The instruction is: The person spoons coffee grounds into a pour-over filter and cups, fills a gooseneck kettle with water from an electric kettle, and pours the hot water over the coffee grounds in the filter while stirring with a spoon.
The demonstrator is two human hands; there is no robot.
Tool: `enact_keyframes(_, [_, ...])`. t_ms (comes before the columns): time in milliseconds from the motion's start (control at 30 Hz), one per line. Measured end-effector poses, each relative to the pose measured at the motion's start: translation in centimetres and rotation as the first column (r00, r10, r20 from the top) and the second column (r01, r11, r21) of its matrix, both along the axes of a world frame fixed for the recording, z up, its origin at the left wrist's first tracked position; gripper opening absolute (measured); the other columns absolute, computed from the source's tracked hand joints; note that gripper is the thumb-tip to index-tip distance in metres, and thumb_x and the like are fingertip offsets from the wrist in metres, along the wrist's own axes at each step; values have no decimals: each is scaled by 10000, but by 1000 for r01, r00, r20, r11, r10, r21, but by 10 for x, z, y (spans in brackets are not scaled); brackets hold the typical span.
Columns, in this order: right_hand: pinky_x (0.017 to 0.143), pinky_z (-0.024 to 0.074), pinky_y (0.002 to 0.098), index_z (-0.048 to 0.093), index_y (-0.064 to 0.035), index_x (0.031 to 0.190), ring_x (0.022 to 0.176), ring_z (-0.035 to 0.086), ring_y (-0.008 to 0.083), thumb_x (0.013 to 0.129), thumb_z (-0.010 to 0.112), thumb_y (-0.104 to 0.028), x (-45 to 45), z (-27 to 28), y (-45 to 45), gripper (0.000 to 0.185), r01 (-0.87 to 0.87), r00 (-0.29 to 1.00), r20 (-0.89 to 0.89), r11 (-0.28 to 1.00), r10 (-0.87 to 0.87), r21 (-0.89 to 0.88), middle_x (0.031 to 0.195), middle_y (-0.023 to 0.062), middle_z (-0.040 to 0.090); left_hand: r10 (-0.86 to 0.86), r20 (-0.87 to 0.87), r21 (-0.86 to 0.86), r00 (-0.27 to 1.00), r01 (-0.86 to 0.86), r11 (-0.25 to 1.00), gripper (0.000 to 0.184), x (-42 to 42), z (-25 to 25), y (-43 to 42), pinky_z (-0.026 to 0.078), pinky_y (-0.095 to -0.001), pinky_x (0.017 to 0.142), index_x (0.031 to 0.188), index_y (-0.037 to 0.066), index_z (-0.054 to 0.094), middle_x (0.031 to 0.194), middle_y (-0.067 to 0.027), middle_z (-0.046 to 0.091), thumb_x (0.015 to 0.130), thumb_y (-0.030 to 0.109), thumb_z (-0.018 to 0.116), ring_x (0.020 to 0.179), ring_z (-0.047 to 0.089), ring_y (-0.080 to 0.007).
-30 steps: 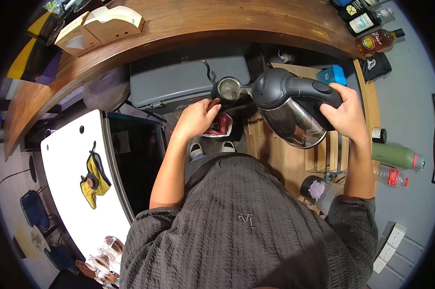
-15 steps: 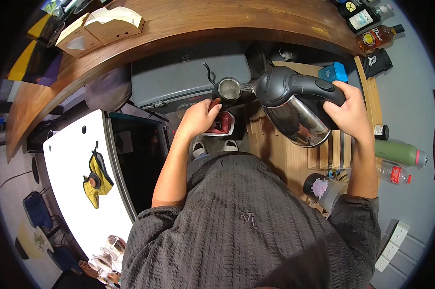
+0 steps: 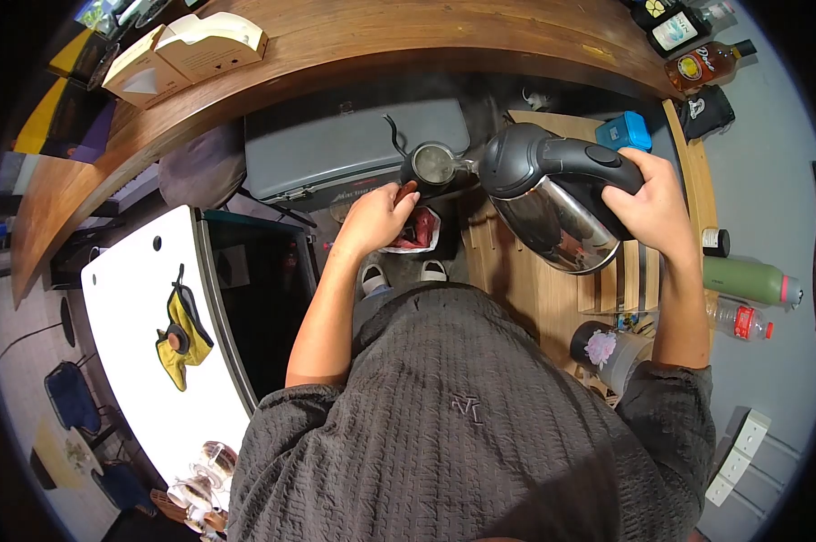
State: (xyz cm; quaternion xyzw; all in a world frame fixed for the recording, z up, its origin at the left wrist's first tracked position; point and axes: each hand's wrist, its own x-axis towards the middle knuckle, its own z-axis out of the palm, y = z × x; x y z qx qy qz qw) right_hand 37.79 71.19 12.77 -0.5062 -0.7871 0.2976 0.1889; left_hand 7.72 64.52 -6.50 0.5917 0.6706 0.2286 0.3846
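My left hand (image 3: 380,218) is closed round the wooden handle of a small dark gooseneck pot (image 3: 433,166), whose open top faces up and whose thin black spout rises at the left. My right hand (image 3: 647,200) grips the black handle of a large electric kettle (image 3: 553,210) with a shiny, glossy body. The kettle is tilted to the left, its spout at the pot's right rim, and water runs from it into the pot. The water inside looks bubbly. Both vessels are held above the floor and a wooden slatted surface.
A wooden counter (image 3: 426,32) curves across the top, with a cardboard box (image 3: 187,56) on it. Below it lies a grey case (image 3: 354,149). At left is a white-topped cabinet (image 3: 155,334); at right stand a liquor bottle (image 3: 706,66), a green bottle (image 3: 750,280) and a blue container (image 3: 624,133).
The water in the pot looks higher and more bubbly. Both hands and the kettle have stayed nearly in place, with only a slight shift of the view.
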Motion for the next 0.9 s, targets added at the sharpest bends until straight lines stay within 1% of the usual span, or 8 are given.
enact_keyframes(33, [609,479,267,630,65,911,661,588,107,700,609,-42,-1,-1,0,237,4,1000,-11,1000,-4,-9,734,75,638,-14,-16,-46,1000,13,999,451,1,6,0,464,-448,771,862,-59,598,834,-270,630,911,384,524,863,616,-413])
enact_keyframes(100, [608,479,268,630,66,911,659,588,108,699,611,-45,-3,0,-1,240,7,1000,-21,1000,-8,-18,731,79,639,-13,-17,-42,1000,13,999,450,2,12,0,464,-448,771,861,-58,598,834,-269,630,912,382,524,863,617,-411])
enact_keyframes(200, [607,479,268,630,66,909,658,586,108,699,610,-48,-5,0,-2,240,11,1000,23,1000,-11,-10,722,82,636,-14,-16,-42,1000,14,999,448,3,15,-1,464,-446,770,857,-58,598,835,-266,631,912,381,524,860,618,-408])
enact_keyframes(367, [578,470,270,631,67,892,618,565,106,696,613,-64,-5,-4,0,236,8,999,38,1000,-8,-5,694,75,626,-20,-21,-55,1000,19,998,449,4,18,-2,466,-445,768,852,-58,598,829,-264,631,910,382,526,856,618,-408])
enact_keyframes(467, [564,464,269,633,64,886,596,557,108,692,614,-76,-5,-6,0,240,-2,999,39,1000,1,23,678,74,619,-22,-8,-37,1000,22,999,448,5,16,-2,467,-446,764,847,-56,596,820,-267,628,909,382,527,849,616,-413])
enact_keyframes(700, [545,455,268,634,61,871,576,549,114,684,614,-86,-8,-11,1,239,7,1000,10,1000,-7,18,650,75,606,-40,0,-7,999,40,999,450,5,17,-4,466,-454,747,839,-55,593,802,-266,624,908,384,526,825,613,-418])
enact_keyframes(767, [523,438,273,634,59,854,548,534,122,676,620,-108,-8,-11,3,244,-12,998,65,999,9,42,618,81,587,-41,10,-10,999,41,999,451,5,17,-4,466,-454,743,839,-55,593,799,-265,623,907,385,526,821,612,-418])
enact_keyframes(900, [507,422,280,634,54,838,521,519,131,668,626,-133,-9,-14,4,253,-8,996,84,998,3,59,588,89,565,-42,19,-19,999,42,999,448,5,18,-5,468,-447,737,836,-54,592,792,-263,623,907,384,528,813,615,-414])
